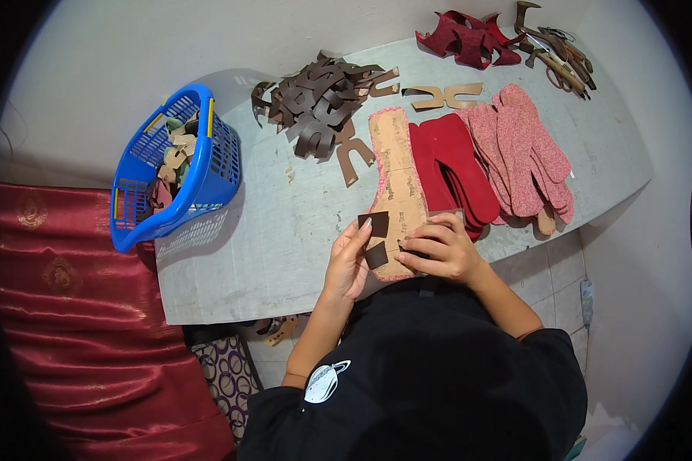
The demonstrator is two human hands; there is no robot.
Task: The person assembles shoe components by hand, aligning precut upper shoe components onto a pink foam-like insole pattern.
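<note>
A tan insole [396, 161] with a pink speckled edge lies underside up near the table's front edge. Dark brown strap ends [375, 227] show at its left side, one above the other. My left hand [348, 263] pinches the upper strap end between thumb and fingers. On the opposite side, my right hand [448, 250] has its fingers bent over the insole's edge, pressing another dark strap piece [416, 251], partly hidden beneath them. Red insoles [454, 165] lie stacked just right of this one, and pink speckled insoles [519, 154] lie beyond them.
Brown cut straps [315, 104] are heaped at the back, with a tan-backed strap piece [442, 96] nearby. Dark red straps [469, 38] and hand tools [565, 61] sit far right. A blue basket [211, 154] of scraps stands left, by a red cloth [69, 307].
</note>
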